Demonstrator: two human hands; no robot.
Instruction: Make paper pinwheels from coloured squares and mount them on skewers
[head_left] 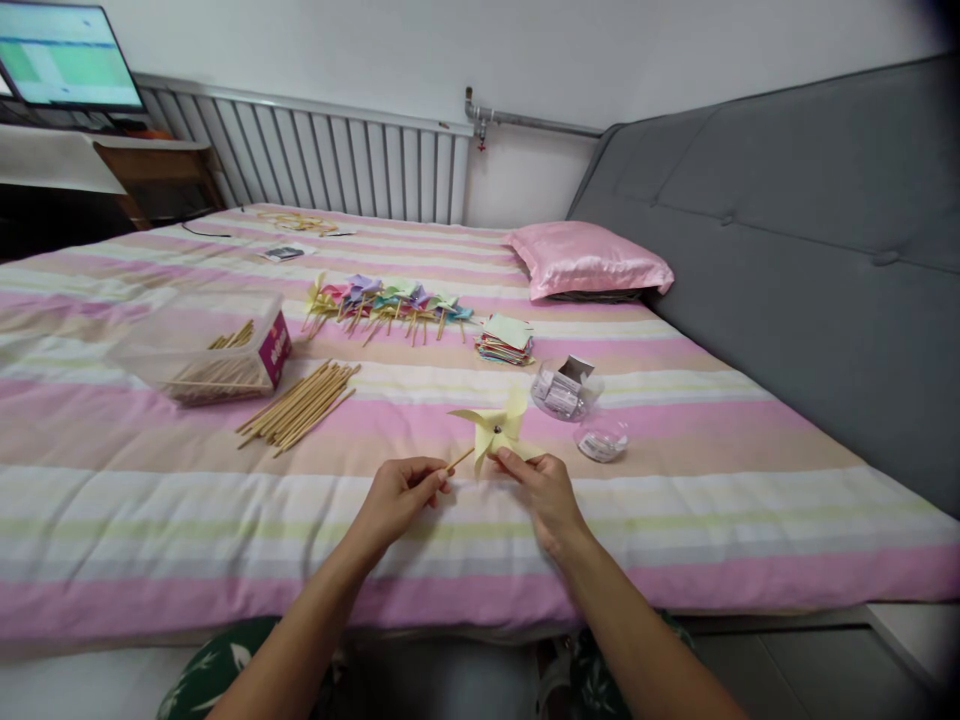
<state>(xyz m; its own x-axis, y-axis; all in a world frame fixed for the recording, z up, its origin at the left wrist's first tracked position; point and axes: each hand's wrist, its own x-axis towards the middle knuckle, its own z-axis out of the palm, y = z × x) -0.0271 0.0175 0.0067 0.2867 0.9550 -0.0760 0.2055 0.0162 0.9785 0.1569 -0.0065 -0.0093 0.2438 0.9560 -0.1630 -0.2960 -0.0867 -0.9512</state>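
Left hand (pixel 401 490) pinched on stick (pixel 459 460); right hand (pixel 541 488) pinching yellow pinwheel (pixel 496 430) at hub, steadying it. Spare sticks (pixel 298 405), finished pinwheels (pixel 386 300), paper stack (pixel 506 338) within reach on bed (pixel 150 500).

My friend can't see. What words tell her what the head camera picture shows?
Two hands hold a yellow paper pinwheel over a striped bed: the left hand pinches its wooden stick, the right hand touches the paper. Behind lie loose sticks and a row of colourful pinwheels.

A home bedroom: striped bed (pixel 225 480), pink pillow (pixel 589 258), padded headboard (pixel 787 230), radiator (pixel 315 155).
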